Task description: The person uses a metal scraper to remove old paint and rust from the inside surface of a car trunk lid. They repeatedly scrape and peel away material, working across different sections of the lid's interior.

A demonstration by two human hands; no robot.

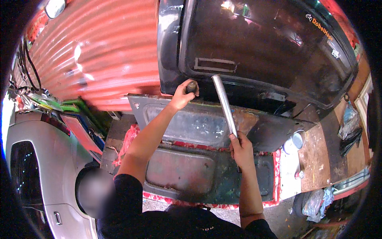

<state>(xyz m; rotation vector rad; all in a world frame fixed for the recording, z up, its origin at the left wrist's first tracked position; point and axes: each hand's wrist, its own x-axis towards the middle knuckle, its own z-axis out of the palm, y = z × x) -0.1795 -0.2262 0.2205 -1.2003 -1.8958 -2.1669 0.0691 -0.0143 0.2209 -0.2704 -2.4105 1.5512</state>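
At the upper edge of a dark metal panel (262,127), my left hand (183,95) is closed around a dark, round-ended object (191,86). Only its blunt end shows between thumb and fingers. My right hand (243,153) grips the lower part of a silver metal pipe (223,101), which slants up and left across the panel. A short dark end sticks out below that hand. The pipe's upper tip overlaps the lower edge of a black vehicle hatch (254,44) with a dark window; whether they touch I cannot tell.
Below the first panel lies another worn panel (181,171) on red-and-white patterned cloth (277,175). A white can (293,142) stands by wooden boards (318,159) on the right. A silver car (55,159) is at left, before a red corrugated shutter (99,51). Plastic bags (350,123) hang at right.
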